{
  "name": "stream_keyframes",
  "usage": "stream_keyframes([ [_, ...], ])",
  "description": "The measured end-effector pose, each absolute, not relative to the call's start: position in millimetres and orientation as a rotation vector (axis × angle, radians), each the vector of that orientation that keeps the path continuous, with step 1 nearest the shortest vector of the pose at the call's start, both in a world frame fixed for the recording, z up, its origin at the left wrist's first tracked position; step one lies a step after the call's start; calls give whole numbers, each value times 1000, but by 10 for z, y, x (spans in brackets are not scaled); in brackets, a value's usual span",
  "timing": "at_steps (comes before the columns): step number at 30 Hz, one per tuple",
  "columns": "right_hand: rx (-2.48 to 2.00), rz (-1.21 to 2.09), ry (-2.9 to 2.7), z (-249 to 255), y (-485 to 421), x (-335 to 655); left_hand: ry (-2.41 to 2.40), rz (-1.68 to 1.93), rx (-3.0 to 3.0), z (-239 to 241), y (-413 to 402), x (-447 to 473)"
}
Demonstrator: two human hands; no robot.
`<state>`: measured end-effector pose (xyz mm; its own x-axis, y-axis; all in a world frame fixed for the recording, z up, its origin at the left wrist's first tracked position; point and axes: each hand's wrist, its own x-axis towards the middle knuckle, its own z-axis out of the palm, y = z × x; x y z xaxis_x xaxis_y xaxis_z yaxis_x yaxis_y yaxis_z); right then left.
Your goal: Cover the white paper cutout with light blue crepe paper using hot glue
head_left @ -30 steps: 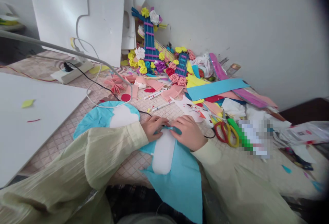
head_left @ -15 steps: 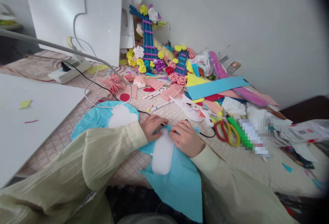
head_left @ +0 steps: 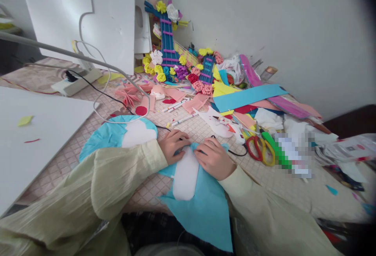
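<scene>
Hands (head_left: 194, 155) barely shifted over the last second, both pressed down together on blue paper (head_left: 205, 205) around the white foam piece (head_left: 185, 175), probably folding its edge.

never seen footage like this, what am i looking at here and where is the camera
The camera sits on a person's head and looks down at their own two bare hands, so the pale green sleeves are theirs. There is no machine. The left hand and right hand press on the far end of a white rounded piece that lies on a blue paper sheet; the sheet hangs over the near edge of the table. To the right lie red and yellow scissors. Farther back is a heap of paper flowers, pens and coloured scraps, and white foam boards lean against the wall. A blurred patch hides something beside the scissors.
</scene>
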<state>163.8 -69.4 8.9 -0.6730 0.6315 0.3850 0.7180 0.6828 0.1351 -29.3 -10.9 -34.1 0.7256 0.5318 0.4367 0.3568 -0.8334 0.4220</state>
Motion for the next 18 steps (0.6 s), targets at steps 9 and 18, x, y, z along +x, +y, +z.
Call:
stream_keyframes([
  [9, -1065, -431, -2705, 127, -719, 1611, 588, 705, 2784, -269, -174, -293],
  [18, -1358, -163, -2174, 222, -920, 1983, 513, 764, 2787, -286, -157, -300],
])
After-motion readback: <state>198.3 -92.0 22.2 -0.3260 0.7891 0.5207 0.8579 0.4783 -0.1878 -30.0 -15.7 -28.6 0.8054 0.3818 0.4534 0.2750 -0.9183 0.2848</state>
